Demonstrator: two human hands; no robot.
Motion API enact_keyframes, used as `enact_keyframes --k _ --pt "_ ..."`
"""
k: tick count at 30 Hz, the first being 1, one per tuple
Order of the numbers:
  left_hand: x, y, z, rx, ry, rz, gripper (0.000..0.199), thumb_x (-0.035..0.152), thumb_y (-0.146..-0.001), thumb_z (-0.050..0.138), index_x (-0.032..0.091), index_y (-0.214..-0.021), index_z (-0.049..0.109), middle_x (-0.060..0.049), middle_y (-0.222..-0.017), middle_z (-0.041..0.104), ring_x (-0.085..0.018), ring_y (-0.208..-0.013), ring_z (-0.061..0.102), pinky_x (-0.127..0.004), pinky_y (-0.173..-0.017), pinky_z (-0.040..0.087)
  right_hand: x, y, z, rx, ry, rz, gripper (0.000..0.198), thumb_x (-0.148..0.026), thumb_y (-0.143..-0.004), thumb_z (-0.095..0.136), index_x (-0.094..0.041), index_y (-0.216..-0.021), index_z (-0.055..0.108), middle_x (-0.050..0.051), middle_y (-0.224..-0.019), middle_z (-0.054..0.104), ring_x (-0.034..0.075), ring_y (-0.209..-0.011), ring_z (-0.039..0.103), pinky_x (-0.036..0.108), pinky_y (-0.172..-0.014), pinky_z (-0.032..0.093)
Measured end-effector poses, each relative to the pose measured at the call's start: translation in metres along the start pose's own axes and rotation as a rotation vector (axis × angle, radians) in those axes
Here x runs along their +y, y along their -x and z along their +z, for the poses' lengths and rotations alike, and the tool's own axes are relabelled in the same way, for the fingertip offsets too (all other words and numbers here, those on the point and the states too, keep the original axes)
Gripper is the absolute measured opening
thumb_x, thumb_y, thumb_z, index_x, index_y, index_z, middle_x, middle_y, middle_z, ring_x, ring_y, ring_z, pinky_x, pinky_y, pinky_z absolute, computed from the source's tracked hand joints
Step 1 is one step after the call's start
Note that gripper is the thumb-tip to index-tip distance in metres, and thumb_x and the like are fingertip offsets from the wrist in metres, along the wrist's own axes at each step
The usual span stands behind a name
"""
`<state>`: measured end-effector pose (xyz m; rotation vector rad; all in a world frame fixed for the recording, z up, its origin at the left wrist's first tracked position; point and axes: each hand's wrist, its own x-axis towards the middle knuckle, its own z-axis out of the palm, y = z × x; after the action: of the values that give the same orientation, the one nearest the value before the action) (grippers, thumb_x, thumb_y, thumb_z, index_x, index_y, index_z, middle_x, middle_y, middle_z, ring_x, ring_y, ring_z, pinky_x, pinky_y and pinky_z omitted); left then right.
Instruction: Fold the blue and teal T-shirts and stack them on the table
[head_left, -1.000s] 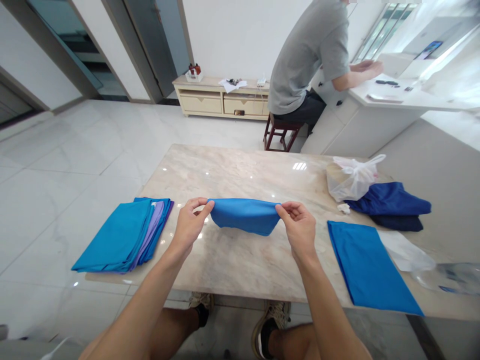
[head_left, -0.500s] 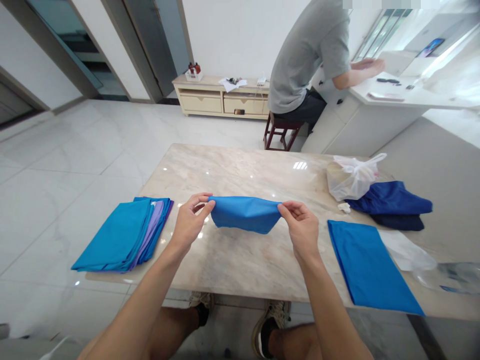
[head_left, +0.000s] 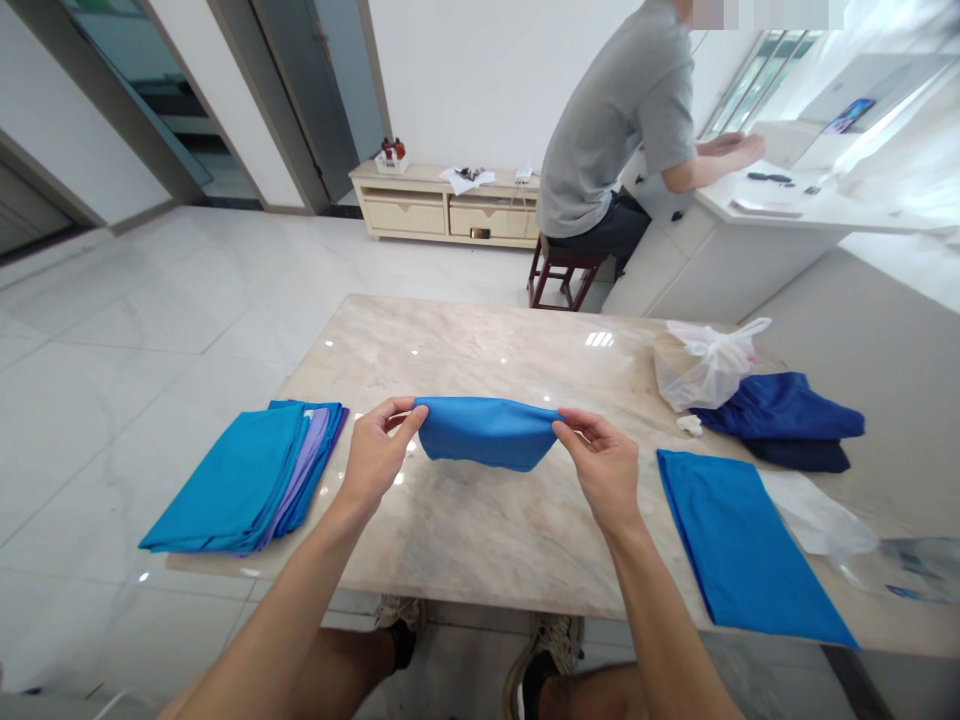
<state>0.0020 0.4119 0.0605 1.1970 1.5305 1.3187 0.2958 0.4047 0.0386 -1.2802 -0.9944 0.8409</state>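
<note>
A blue piece of fabric [head_left: 487,432] hangs between my two hands above the table, its upper edge stretched nearly straight. My left hand [head_left: 384,445] pinches the left upper corner between thumb and fingers. At the right upper corner my right hand [head_left: 600,455] grips it the same way. To the left lies a stack of folded teal, blue and purple fabric [head_left: 232,475], partly over the table's edge. On the right, a folded blue cloth [head_left: 746,545] lies flat near the front edge.
On the marble-topped table [head_left: 465,345], a tied white plastic bag [head_left: 701,365] stands beside dark blue fabric [head_left: 787,405]. Clear plastic [head_left: 900,565] lies at the right. Beyond, a person in a grey shirt [head_left: 611,125] sits on a stool [head_left: 566,275] near a low cabinet [head_left: 409,215].
The view has shifted slightly, so most things appear a little lower. My hands keep their hold on the blue fabric, which hangs almost unchanged.
</note>
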Motion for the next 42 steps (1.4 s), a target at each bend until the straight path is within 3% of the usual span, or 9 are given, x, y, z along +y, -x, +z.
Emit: enact_keyframes --k 6,11,15,19,25,30,34,39,42 --pt "0.003 0.001 0.0 0.005 -0.006 0.042 0.04 0.058 -0.084 0.085 0.021 -0.097 0.084 -0.009 -0.102 0.084 -0.027 -0.098 0.077 -0.037 -0.091 0.059 -0.002 0.003 0.0 0.02 0.064 -0.09 0.034 -0.05 -0.083 0.093 -0.027 -0.107 0.09 0.007 -0.103 0.086 0.029 -0.098 0.08 0.05 -0.097 0.067" --pt "0.003 0.002 0.001 0.039 -0.081 0.083 0.035 0.056 -0.084 0.084 0.022 -0.09 0.082 -0.006 -0.092 0.083 -0.026 -0.092 0.076 -0.037 -0.087 0.057 -0.003 0.006 -0.002 0.032 0.276 -0.281 0.016 -0.043 -0.097 0.081 -0.029 -0.1 0.089 0.006 -0.103 0.085 0.028 -0.098 0.079 0.045 -0.095 0.063" --pt "0.003 0.002 0.0 0.096 -0.161 0.138 0.033 0.054 -0.081 0.084 0.022 -0.084 0.078 -0.003 -0.085 0.081 -0.025 -0.089 0.074 -0.037 -0.087 0.056 -0.002 0.006 -0.002 0.055 0.457 -0.448 0.017 -0.036 -0.102 0.074 -0.025 -0.094 0.084 0.006 -0.096 0.083 0.027 -0.092 0.078 0.041 -0.089 0.062" --pt "0.003 0.002 0.0 0.104 -0.174 0.152 0.032 0.054 -0.081 0.084 0.023 -0.084 0.075 -0.002 -0.084 0.08 -0.025 -0.089 0.075 -0.039 -0.09 0.056 -0.002 0.003 -0.002 0.08 0.494 -0.507 0.015 -0.032 -0.104 0.07 -0.023 -0.095 0.079 0.007 -0.097 0.081 0.026 -0.093 0.077 0.041 -0.09 0.061" --pt "0.003 0.005 0.003 -0.006 -0.049 0.176 0.028 0.049 -0.09 0.079 0.023 -0.09 0.068 -0.008 -0.11 0.085 -0.029 -0.111 0.078 -0.044 -0.105 0.057 -0.002 0.005 -0.003 0.044 0.386 -0.381 0.016 -0.037 -0.105 0.067 -0.023 -0.106 0.073 0.012 -0.121 0.084 0.03 -0.116 0.079 0.049 -0.106 0.06" --pt "-0.001 0.005 0.005 0.013 -0.067 0.176 0.028 0.048 -0.091 0.077 0.024 -0.091 0.063 -0.007 -0.099 0.082 -0.028 -0.104 0.078 -0.041 -0.097 0.058 0.0 0.008 -0.005 0.033 0.385 -0.278 0.022 -0.045 -0.104 0.067 -0.023 -0.104 0.072 0.011 -0.101 0.085 0.031 -0.1 0.081 0.045 -0.091 0.063" --pt "-0.001 0.005 0.006 0.013 -0.076 0.178 0.029 0.048 -0.092 0.077 0.024 -0.091 0.062 -0.006 -0.096 0.08 -0.027 -0.101 0.078 -0.041 -0.094 0.058 0.001 0.007 -0.006 -0.001 0.344 -0.283 0.022 -0.045 -0.107 0.065 -0.023 -0.107 0.068 0.012 -0.11 0.085 0.03 -0.106 0.08 0.047 -0.098 0.06" --pt "0.01 0.012 0.005 -0.147 0.033 0.256 0.033 0.049 -0.1 0.073 0.025 -0.091 0.053 -0.016 -0.141 0.077 -0.031 -0.137 0.07 -0.049 -0.117 0.05 0.001 0.008 -0.004 -0.097 0.224 -0.292 0.02 -0.045 -0.112 0.06 -0.025 -0.112 0.06 0.013 -0.122 0.083 0.029 -0.118 0.078 0.049 -0.107 0.055" --pt "0.017 0.018 0.005 -0.235 0.121 0.243 0.038 0.055 -0.103 0.07 0.026 -0.093 0.047 -0.018 -0.148 0.075 -0.033 -0.139 0.069 -0.052 -0.116 0.049 0.005 0.009 -0.004 -0.099 0.157 -0.289 0.021 -0.047 -0.114 0.058 -0.026 -0.115 0.056 0.012 -0.118 0.083 0.028 -0.115 0.077 0.048 -0.105 0.055"
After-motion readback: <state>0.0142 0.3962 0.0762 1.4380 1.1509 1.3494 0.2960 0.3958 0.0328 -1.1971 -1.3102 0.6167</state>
